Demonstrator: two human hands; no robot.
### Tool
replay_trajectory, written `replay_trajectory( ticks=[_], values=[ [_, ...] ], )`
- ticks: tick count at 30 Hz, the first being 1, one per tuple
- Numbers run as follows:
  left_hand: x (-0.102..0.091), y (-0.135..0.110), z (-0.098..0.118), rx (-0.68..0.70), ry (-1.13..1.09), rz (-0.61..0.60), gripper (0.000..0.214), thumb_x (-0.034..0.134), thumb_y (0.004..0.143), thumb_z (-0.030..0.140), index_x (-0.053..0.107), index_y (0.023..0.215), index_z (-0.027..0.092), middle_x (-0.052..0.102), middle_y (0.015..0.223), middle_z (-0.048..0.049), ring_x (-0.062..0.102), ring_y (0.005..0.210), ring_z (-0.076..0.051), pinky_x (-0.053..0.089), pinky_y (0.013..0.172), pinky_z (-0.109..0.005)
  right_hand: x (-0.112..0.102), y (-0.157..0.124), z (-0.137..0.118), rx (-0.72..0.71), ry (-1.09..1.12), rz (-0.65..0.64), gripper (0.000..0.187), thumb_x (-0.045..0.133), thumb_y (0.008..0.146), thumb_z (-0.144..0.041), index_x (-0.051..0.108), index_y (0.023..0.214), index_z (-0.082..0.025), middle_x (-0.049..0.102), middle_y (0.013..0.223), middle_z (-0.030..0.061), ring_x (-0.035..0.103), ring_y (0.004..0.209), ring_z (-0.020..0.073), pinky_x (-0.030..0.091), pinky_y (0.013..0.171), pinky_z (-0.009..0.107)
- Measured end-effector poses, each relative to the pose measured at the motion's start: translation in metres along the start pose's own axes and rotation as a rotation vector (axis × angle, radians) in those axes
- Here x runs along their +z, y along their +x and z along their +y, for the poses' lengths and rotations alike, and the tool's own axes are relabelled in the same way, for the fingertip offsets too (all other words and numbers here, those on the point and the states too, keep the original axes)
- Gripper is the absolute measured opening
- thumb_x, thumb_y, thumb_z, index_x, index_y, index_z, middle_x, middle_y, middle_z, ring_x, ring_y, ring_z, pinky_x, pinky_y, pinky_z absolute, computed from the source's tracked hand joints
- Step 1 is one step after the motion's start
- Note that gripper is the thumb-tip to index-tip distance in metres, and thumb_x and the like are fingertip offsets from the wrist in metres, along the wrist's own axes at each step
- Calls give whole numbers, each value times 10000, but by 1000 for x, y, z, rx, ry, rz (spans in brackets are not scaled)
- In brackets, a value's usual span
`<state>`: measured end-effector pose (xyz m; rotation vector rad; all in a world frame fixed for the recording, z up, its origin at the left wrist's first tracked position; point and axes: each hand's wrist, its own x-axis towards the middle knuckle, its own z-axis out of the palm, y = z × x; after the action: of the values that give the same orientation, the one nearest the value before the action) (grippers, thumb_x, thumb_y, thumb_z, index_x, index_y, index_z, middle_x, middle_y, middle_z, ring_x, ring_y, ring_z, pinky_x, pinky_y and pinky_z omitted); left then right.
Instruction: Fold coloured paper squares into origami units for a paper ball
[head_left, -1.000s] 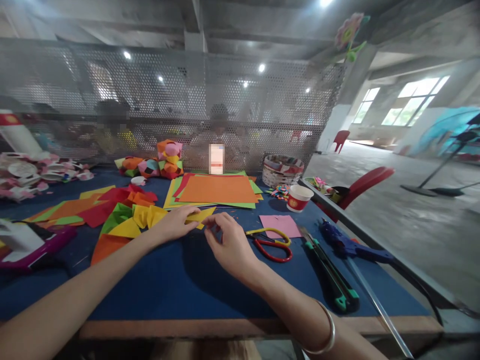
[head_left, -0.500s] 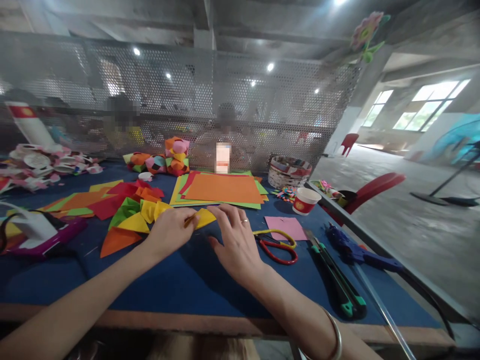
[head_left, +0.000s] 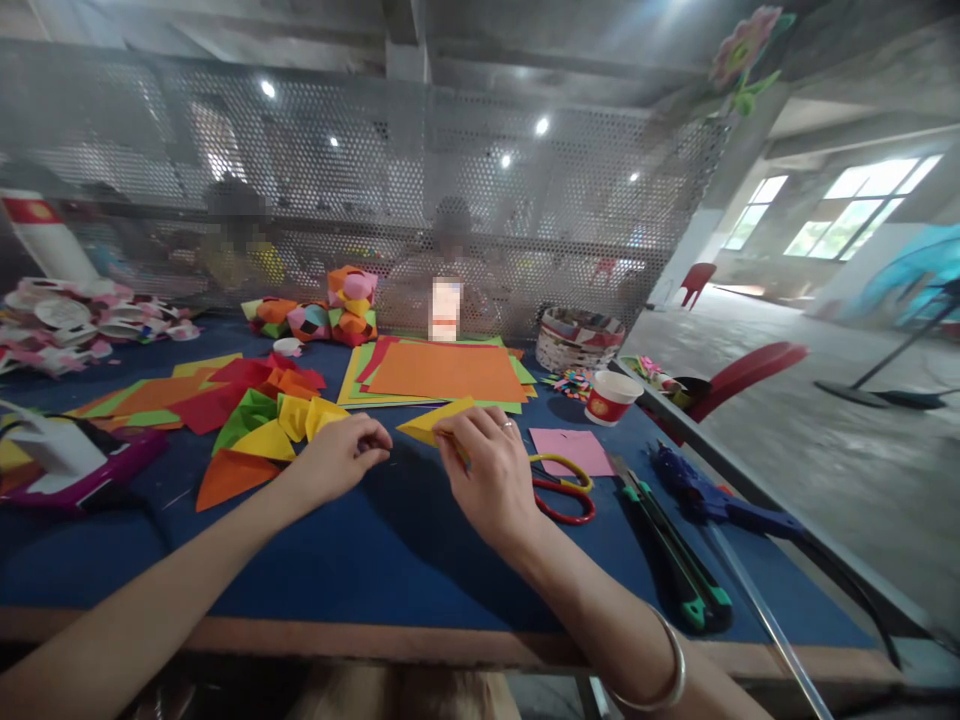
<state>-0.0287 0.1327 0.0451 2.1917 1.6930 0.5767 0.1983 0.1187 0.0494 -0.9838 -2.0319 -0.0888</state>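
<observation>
A folded piece of yellow paper (head_left: 433, 420) with a pointed left end is pinched in my right hand (head_left: 491, 475), just above the blue tabletop. My left hand (head_left: 349, 455) is beside it on the left, apart from the paper. Its fingers are loosely curled, with a small gap between thumb and forefinger and nothing visible between them. Beyond the left hand lie folded yellow paper pieces (head_left: 309, 415), a green one (head_left: 247, 425) and an orange one (head_left: 238, 477). Scissors (head_left: 566, 505) with red and yellow handles lie partly hidden behind my right hand.
Stacked coloured paper (head_left: 450, 372) lies ahead, near a woven basket (head_left: 574, 345) and a paper cup (head_left: 611, 398). A pink sheet (head_left: 571, 453), a utility knife (head_left: 675, 555) and a blue glue gun (head_left: 712, 497) are on the right. A purple power strip (head_left: 97, 475) sits left.
My left hand has let go of the yellow paper and drawn slightly left. My right hand, open before, now pinches the paper and has moved a little right with it.
</observation>
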Motion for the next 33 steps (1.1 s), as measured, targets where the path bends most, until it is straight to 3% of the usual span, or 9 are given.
replay_trajectory(
  ticks=[5,15,21,25,27,29,31,33],
  values=[
    [16,5,-5,39,105,-28,320,641,979,399,636,1211,178,667,1212,-80,672,1031,-207,586,895,-426,2,0,0,12,10,-17,199,556,980,-146,711,924,-258,735,926,46,602,926,253,424,830,367],
    [26,3,4,31,197,14,351,639,979,401,620,1258,188,642,1285,-93,655,1107,-231,570,944,-461,1,1,-1,21,21,-36,163,590,974,-150,718,919,-235,737,933,52,604,932,251,416,839,353],
    [12,6,6,23,110,-75,356,641,977,410,620,1249,180,651,1254,-89,664,1071,-223,578,919,-448,1,2,1,52,17,-46,163,596,970,-154,724,913,-238,739,931,53,606,929,252,418,835,359],
    [-15,-19,24,75,-4,-261,246,627,981,394,663,1041,159,687,1022,-39,666,909,-178,565,835,-381,2,2,3,62,21,-54,159,596,970,-165,726,915,-240,738,931,59,607,934,260,425,823,367],
    [-22,-43,40,143,-82,-442,140,642,930,288,678,824,204,691,863,21,650,816,-146,521,777,-281,2,2,3,65,25,-60,159,593,967,-166,725,919,-241,739,943,60,612,945,260,431,825,369],
    [-21,-67,58,194,-141,-603,116,736,839,272,675,746,240,701,839,65,648,794,-121,482,728,-224,3,2,3,69,32,-66,161,589,963,-165,725,921,-240,738,954,61,618,957,262,439,827,371],
    [-13,-86,72,197,-138,-635,220,852,726,319,644,713,247,672,808,74,622,794,-125,423,668,-227,4,2,3,72,46,-74,158,587,959,-168,724,923,-241,736,955,62,626,956,262,450,830,372],
    [-6,-96,79,230,-156,-577,235,829,756,285,607,694,240,649,785,65,613,833,-134,398,684,-236,5,1,4,67,71,-89,162,582,953,-159,720,930,-241,736,943,58,635,940,256,465,830,367]
  ],
)
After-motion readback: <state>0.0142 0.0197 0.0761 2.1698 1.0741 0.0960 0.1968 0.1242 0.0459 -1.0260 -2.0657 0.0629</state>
